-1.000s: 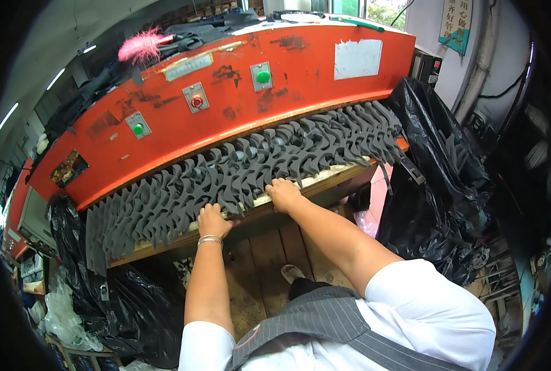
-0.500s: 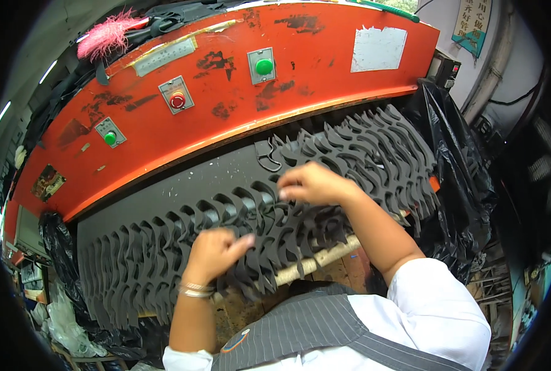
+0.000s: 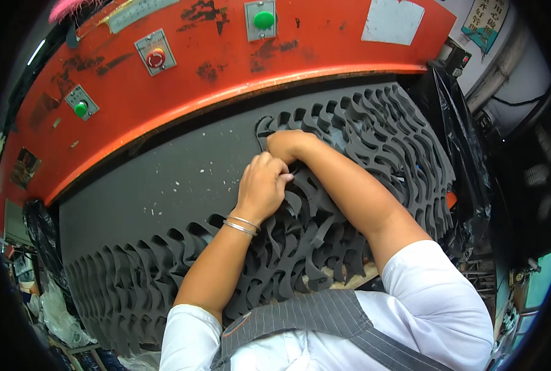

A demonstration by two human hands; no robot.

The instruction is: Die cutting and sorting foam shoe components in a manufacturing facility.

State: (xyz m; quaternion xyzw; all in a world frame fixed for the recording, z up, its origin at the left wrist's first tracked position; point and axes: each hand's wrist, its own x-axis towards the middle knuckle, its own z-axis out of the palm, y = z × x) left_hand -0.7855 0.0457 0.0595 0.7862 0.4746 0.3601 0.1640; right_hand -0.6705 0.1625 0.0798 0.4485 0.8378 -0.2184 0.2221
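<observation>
A thin dark curved loop, seemingly a cutting die (image 3: 263, 127), lies on the dark grey foam sheet (image 3: 195, 164), beside its cut-out part. My right hand (image 3: 288, 146) is bent down against the loop's near side, its fingers curled under and mostly hidden. Just below it, my left hand (image 3: 262, 184) is closed, fingers bent and thumb drawn in, close to my right wrist. What lies between the fingers of either hand is hidden. Under my forearms, curved foam strips (image 3: 315, 235) hang tangled and partly loose along the sheet's near side.
Behind the sheet rises an orange machine panel (image 3: 195, 105) with two green buttons (image 3: 263, 20) and a red button (image 3: 156, 58). Wavy cut foam (image 3: 405, 142) spreads to the right. Black plastic (image 3: 451, 123) hangs at the right end, and a clear bag (image 3: 65, 318) sits at lower left.
Both hands have moved to the loop and come together; my left hand came up from the near strips. The view has shifted, with the panel higher in it. Strips in the middle lie more tangled.
</observation>
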